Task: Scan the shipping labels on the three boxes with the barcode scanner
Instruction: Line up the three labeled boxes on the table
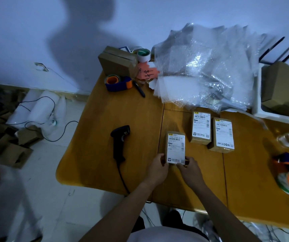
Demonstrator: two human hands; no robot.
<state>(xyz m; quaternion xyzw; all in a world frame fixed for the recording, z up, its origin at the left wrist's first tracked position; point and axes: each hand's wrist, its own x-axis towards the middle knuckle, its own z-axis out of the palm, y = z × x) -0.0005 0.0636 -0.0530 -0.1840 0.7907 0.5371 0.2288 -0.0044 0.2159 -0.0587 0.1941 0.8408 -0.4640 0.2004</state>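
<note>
Both hands, left hand [157, 169] and right hand [190, 170], grip nearest box [176, 148]; scanner [120, 142] lies left.

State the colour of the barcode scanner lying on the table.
The barcode scanner is black, cord included; it shows clearly in the head view, the only view.

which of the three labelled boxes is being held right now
The nearest small brown cardboard box, left of the other two; both hands pinch its near end, while those two lie untouched farther back.
</note>
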